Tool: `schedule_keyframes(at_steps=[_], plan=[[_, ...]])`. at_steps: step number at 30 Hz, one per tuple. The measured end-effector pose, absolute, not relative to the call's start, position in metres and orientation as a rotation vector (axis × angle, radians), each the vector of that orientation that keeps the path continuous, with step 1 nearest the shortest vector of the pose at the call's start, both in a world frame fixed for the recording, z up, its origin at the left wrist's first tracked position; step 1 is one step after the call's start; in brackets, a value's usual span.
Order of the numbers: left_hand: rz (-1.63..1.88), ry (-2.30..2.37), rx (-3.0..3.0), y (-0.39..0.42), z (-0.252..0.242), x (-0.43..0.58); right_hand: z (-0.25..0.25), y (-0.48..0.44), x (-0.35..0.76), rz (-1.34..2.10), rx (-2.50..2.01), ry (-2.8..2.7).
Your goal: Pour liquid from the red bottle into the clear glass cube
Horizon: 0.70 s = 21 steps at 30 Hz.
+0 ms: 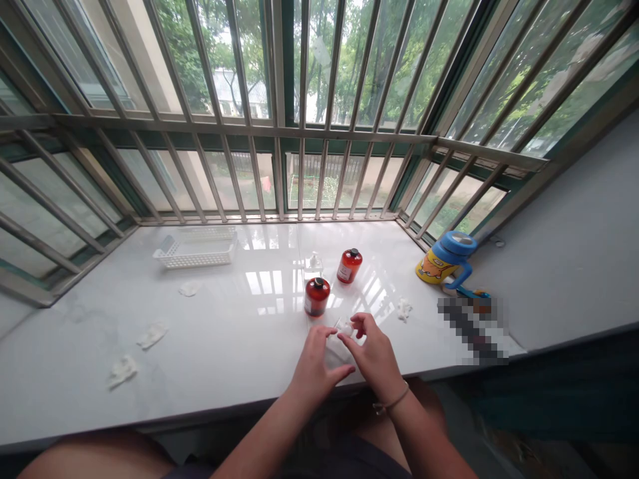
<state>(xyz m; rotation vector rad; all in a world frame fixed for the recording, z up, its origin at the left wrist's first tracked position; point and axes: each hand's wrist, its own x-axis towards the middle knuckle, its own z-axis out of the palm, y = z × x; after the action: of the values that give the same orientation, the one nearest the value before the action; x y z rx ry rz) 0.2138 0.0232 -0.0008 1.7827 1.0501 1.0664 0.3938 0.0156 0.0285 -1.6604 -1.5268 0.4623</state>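
Observation:
Near the sill's front edge, my hands meet around a small clear bottle [339, 350] with a whitish top [344, 326]. My left hand [314, 362] curves about the bottle's side, thumb low and fingertips up by the top. The fingers of my right hand [372, 342] pinch the whitish top. Much of the bottle is see-through and partly covered by my fingers. Just beyond stands a red-brown bottle [317, 298] with a black cap, and behind it to the right a second red bottle [350, 266]. Another clear bottle [313, 263] with a pump-like top stands behind the nearer one.
A white perforated basket [197, 256] stands at the back left. Crumpled white tissues [152, 334] lie on the left, another tissue [404, 309] on the right. A blue and yellow mug [444, 259] is by the right wall. Metal bars [277, 136] enclose the sill.

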Motion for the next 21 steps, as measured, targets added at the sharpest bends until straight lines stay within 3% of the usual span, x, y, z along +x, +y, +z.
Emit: schedule_keyframes(at_steps=[6, 16, 21], plan=[[1.035, 0.954, 1.755, 0.011, -0.005, 0.22, 0.032, 0.023, 0.406, 0.448, -1.675, -1.527], [0.595, 0.837, 1.776, -0.008, 0.014, 0.227, 0.031, 0.054, 0.43, 0.368, -1.717, -1.535], [0.574, 0.833, 1.827, -0.013, 0.017, 0.221, 0.027, 0.089, 0.455, 0.27, -1.779, -1.52]])
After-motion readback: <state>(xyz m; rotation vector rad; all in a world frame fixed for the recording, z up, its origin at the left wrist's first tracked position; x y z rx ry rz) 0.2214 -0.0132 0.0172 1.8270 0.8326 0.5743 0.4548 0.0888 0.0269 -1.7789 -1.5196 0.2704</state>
